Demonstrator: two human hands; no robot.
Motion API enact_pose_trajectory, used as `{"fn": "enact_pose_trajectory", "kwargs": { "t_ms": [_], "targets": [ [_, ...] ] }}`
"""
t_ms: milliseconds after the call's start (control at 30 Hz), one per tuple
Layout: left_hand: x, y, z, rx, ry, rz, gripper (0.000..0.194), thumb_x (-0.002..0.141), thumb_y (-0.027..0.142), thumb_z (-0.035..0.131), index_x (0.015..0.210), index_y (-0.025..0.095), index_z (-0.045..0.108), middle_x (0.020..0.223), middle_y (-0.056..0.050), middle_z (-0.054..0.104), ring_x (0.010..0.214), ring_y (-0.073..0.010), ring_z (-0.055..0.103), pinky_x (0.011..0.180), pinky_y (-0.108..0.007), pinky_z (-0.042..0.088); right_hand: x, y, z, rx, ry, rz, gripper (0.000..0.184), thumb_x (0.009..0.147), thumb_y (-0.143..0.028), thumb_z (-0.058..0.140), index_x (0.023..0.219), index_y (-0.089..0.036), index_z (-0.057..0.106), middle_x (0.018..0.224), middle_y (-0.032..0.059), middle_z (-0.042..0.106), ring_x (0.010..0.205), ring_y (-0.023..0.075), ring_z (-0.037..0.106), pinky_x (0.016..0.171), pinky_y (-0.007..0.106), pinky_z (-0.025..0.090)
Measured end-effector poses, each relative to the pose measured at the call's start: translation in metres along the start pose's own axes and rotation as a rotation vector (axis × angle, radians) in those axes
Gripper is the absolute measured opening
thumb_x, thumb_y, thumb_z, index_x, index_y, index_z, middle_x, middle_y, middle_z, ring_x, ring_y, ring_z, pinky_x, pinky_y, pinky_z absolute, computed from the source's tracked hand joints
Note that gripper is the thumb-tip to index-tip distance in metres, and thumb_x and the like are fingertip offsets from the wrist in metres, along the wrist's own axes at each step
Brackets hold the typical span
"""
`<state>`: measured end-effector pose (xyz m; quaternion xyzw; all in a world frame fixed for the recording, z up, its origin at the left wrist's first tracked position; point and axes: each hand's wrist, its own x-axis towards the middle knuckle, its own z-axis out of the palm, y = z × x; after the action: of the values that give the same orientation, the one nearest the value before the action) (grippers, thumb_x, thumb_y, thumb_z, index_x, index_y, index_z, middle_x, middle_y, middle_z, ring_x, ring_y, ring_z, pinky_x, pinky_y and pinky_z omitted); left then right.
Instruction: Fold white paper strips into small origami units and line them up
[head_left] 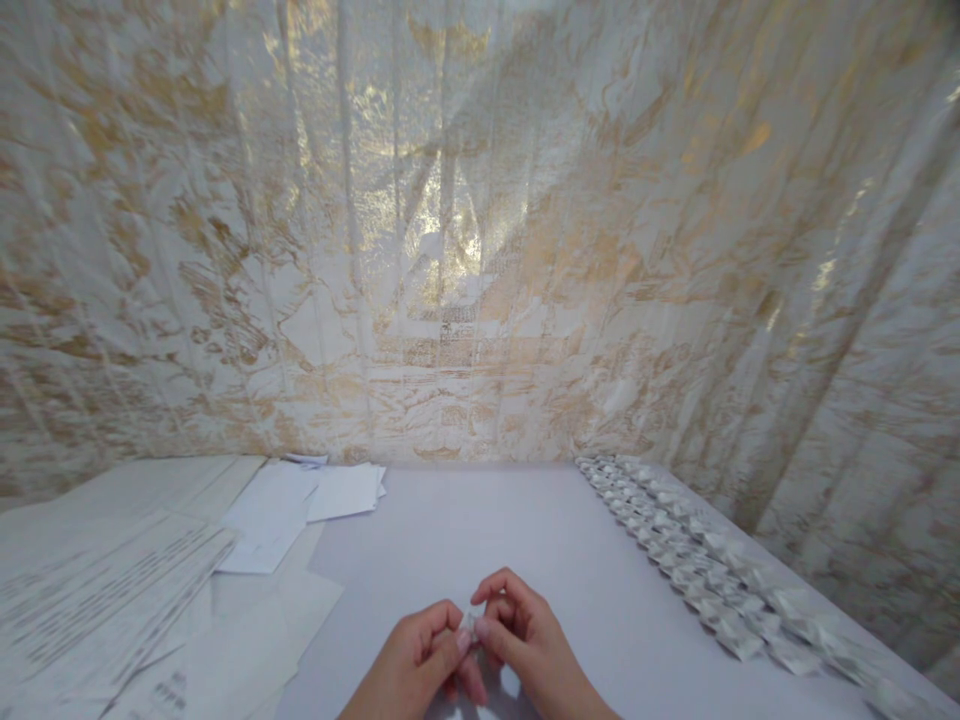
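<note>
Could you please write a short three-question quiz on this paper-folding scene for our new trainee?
1. True or false: the left hand and the right hand pinch one small piece of paper together.
2. Where do the small folded paper pieces lie?
A. In a heap on the left
B. In rows along the right edge of the table
C. On the curtain
3. Fill in: the loose paper sheets lie on the table's ____ side.

Key: 1 true; 2 B; 3 left.
</note>
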<state>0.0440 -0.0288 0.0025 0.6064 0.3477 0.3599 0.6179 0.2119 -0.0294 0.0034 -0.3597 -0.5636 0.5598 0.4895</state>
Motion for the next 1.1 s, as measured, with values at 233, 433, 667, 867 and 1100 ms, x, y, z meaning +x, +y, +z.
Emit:
{"fn": "enact_pose_trajectory", "kwargs": {
  "t_ms": [233, 433, 667, 867, 1100],
  "targets": [
    [0.001, -0.001, -0.001, -0.084, -0.026, 0.008, 0.055, 0.083, 0.072, 0.062, 0.081, 0.017, 0.061, 0.065, -0.010, 0.077, 0.057, -0.0156, 0.061, 0.060, -0.027, 0.041, 0.000, 0.000, 0.002, 0.055, -0.018, 0.026, 0.052, 0.076, -0.067, 0.077, 0.090, -0.020, 0.058, 0.053, -0.0109, 0.046, 0.045, 0.0077, 0.041, 0.048, 0.020, 0.030],
    [0.001, 0.000, 0.001, -0.087, -0.004, 0.017, 0.054, 0.083, 0.071, 0.062, 0.078, 0.017, 0.061, 0.064, -0.007, 0.074, 0.057, -0.0144, 0.058, 0.060, -0.027, 0.040, 0.000, 0.002, 0.003, 0.007, 0.009, -0.008, 0.053, 0.079, -0.069, 0.072, 0.087, -0.019, 0.059, 0.054, -0.0089, 0.048, 0.045, 0.0085, 0.043, 0.048, 0.021, 0.031],
    [-0.004, 0.009, -0.003, 0.005, 0.064, 0.104, 0.044, 0.085, 0.063, 0.066, 0.087, 0.020, 0.059, 0.067, 0.003, 0.066, 0.067, -0.0145, 0.058, 0.066, -0.027, 0.039, -0.003, 0.003, 0.001, -0.162, -0.051, -0.106, 0.045, 0.094, -0.063, 0.057, 0.097, -0.018, 0.058, 0.067, -0.0012, 0.061, 0.060, 0.0145, 0.058, 0.061, 0.026, 0.043],
    [-0.005, 0.010, -0.003, 0.079, 0.073, 0.095, 0.043, 0.090, 0.063, 0.059, 0.083, 0.021, 0.057, 0.065, 0.003, 0.064, 0.066, -0.0152, 0.056, 0.066, -0.028, 0.038, -0.004, 0.003, 0.001, -0.268, -0.092, -0.139, 0.041, 0.096, -0.061, 0.054, 0.099, -0.020, 0.054, 0.067, -0.0010, 0.063, 0.061, 0.0153, 0.058, 0.063, 0.027, 0.044],
    [-0.003, 0.009, -0.003, 0.039, 0.053, 0.090, 0.047, 0.089, 0.067, 0.057, 0.081, 0.021, 0.055, 0.066, 0.003, 0.064, 0.065, -0.0151, 0.057, 0.064, -0.027, 0.039, -0.004, 0.007, 0.001, -0.179, -0.110, -0.136, 0.042, 0.095, -0.062, 0.056, 0.106, -0.021, 0.052, 0.066, -0.0034, 0.060, 0.059, 0.0139, 0.057, 0.060, 0.025, 0.044]
  ]
}}
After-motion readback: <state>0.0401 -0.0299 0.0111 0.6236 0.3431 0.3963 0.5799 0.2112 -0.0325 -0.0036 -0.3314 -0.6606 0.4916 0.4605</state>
